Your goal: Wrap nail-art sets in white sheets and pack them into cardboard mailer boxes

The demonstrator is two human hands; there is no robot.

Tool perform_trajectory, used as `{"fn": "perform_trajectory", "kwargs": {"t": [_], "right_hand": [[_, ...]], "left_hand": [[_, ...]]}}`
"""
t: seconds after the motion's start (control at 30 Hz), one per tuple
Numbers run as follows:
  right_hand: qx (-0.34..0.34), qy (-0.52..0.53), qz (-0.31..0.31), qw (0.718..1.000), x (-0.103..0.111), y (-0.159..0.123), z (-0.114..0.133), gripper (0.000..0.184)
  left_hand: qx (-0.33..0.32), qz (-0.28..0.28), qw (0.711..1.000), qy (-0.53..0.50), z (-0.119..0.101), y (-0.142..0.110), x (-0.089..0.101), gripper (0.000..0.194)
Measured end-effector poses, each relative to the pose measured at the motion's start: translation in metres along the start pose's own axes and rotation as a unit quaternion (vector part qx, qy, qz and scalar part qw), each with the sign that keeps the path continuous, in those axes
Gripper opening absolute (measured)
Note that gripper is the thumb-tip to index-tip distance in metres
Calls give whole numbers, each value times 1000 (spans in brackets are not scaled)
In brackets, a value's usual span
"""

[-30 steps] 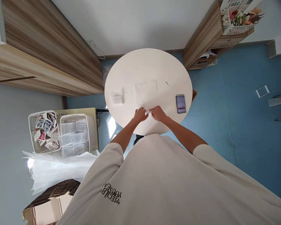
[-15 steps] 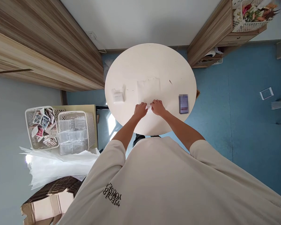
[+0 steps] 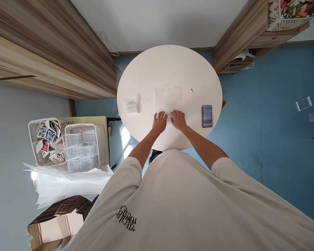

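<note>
A thin white wrapping sheet (image 3: pixel 168 97) lies flat on the round white table (image 3: pixel 170 62), its far edge slightly ragged. At its near edge is a small whitish, see-through rolled or folded part (image 3: pixel 169 118), mostly covered by my fingers. My left hand (image 3: pixel 159 122) curls over the left end of that part, a ring on one finger. From the right, my right hand (image 3: pixel 178 119) bends its fingers over the other end. What may be wrapped inside cannot be made out.
On the table, a small white packet (image 3: pixel 132 107) lies left and a phone-like blurred rectangle (image 3: pixel 207 116) right. A side stand holds a basket of clear boxes (image 3: pixel 81 151) and a basket of small packs (image 3: pixel 48 143). White sheets (image 3: pixel 68 184) and folded cardboard (image 3: pixel 54 226) lie nearer.
Both hands have flattened over the near edge of the sheet, and the left has shifted slightly right. More of the whitish part now shows between them. The view has shifted a little.
</note>
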State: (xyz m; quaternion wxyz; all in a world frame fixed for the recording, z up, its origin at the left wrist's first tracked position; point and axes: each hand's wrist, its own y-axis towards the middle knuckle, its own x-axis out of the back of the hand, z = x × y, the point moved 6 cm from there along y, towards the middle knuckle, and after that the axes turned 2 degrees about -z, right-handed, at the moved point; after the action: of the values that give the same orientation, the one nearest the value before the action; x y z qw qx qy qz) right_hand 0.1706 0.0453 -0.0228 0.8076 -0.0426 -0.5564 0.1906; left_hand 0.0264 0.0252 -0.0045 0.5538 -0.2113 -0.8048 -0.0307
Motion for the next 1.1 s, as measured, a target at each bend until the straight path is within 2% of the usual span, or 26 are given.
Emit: {"fn": "perform_trajectory", "kwargs": {"t": [0.17,0.3,0.5,0.67,0.8,1.1], "right_hand": [[-151,67,-53,985,5,-27,-30,51],[-229,96,-55,967,-2,-47,-49,50],[-283,122,-49,950,-8,-49,-58,37],[-325,133,-44,935,-11,-45,-55,36],[-336,129,-39,932,-13,-44,-52,32],[-346,125,-8,930,-11,-40,-46,3]], "left_hand": [[-77,73,994,-11,-24,-10,-10,55],[-71,86,994,9,-33,-10,-14,60],[-46,98,994,28,-37,2,-19,63],[-31,104,993,46,-41,9,-21,55],[-17,104,993,51,-43,13,-21,59],[1,98,995,34,-43,15,-20,60]]}}
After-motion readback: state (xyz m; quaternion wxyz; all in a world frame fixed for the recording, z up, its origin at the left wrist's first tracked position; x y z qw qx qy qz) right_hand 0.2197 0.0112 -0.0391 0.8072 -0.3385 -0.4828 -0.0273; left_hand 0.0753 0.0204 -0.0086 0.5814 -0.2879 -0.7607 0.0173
